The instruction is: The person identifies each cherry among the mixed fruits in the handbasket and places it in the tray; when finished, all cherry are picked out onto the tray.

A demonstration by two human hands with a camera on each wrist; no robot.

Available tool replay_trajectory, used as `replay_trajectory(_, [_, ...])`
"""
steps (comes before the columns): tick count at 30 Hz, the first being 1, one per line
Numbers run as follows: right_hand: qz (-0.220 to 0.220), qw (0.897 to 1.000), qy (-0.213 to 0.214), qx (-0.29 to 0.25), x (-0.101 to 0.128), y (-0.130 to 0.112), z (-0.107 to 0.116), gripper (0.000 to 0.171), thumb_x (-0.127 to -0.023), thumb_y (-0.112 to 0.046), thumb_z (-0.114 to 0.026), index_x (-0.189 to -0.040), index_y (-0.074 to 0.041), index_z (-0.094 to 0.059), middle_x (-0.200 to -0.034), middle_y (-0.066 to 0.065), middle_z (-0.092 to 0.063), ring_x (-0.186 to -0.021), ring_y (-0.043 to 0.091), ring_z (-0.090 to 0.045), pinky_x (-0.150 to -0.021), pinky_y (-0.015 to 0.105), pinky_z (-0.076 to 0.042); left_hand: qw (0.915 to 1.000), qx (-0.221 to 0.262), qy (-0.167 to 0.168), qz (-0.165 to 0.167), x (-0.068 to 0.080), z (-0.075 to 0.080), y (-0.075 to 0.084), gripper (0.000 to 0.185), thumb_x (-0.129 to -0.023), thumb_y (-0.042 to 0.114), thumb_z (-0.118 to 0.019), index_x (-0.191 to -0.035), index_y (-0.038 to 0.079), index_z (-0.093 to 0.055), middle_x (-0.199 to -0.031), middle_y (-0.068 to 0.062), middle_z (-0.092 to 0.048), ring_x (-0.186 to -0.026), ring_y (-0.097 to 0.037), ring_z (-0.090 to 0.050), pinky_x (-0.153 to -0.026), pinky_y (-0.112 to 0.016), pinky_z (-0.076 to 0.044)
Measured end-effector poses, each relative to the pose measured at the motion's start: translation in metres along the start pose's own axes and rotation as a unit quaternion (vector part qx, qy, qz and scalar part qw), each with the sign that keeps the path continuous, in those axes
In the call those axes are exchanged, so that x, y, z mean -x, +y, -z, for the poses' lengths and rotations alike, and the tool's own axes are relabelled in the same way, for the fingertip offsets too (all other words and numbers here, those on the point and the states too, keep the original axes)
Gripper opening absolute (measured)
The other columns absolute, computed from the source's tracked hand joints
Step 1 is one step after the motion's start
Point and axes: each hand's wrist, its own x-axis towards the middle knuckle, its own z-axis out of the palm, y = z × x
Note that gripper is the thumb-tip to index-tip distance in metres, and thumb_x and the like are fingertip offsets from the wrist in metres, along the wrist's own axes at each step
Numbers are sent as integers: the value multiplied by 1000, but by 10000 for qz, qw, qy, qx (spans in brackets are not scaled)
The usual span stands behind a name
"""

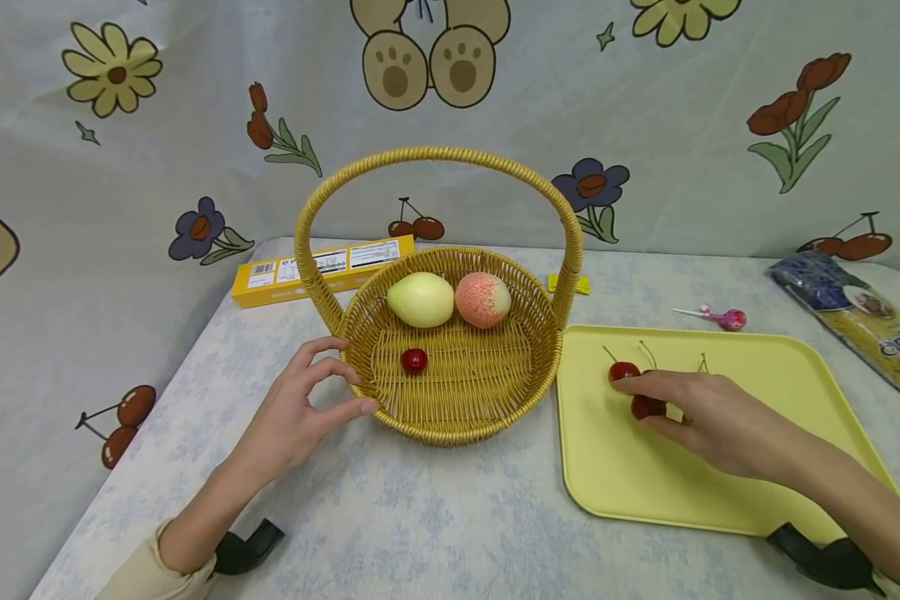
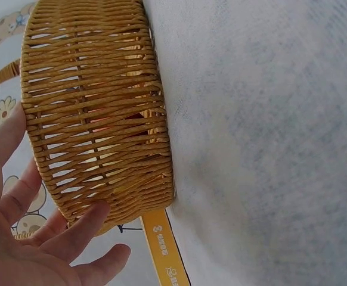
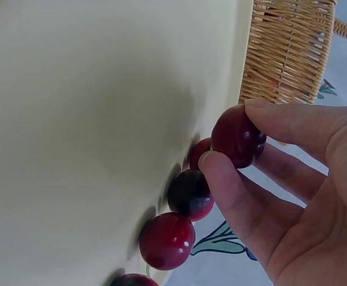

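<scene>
Right hand [image 1: 708,410] over the yellow tray [image 1: 787,367], its grip pinching one cherry [image 3: 238,136] between thumb and forefinger, clear of the other cherries. Left hand [image 1: 300,408], fingers relaxed, touches the basket [image 1: 450,421] wall, apparently steadying it on the tabletop [image 1: 420,517].

The basket [image 1: 450,392] is golden-yellow wicker, the tray [image 1: 757,367] pale yellow, the cherries [image 1: 645,406] dark red. The worktop [image 1: 450,517] is white, mottled blue. The backdrop [image 1: 195,125] shows flowers.
</scene>
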Motion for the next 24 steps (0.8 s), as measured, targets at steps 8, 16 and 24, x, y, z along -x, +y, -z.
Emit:
replay_trajectory(8, [-129, 9998, -111, 55, -2, 2, -3, 43, -83, -11, -80, -124, -8, -68, -118, 6, -67, -102, 26, -64, -83, 51, -53, 10000, -18, -3, -17, 0, 0, 0, 24, -81, 28, -83, -90, 18, -64, -139, -9, -45, -132, -40, -39, -101, -64, -34])
replay_trajectory(16, [-221, 9995, -204, 14, -4, 2, -5, 43, -82, -13, -81, -123, -9, -68, -117, 5, -67, -99, 22, -63, -80, 48, -53, 10000, -7, -14, -10, 0, 0, 2, 23, -82, 28, -82, -90, 17, -64, -139, -9, -45, -132, -40, -40, -100, -64, -35])
replay_trajectory(24, [-151, 9997, -173, -8, -4, 5, -7, 43, -82, -13, -81, -122, -8, -69, -117, 5, -67, -97, 20, -63, -79, 46, -54, 10000, -34, -5, -17, 0, 0, 1, 23, -81, 29, -83, -90, 17, -64, -138, -9, -46, -131, -39, -40, -101, -64, -34])
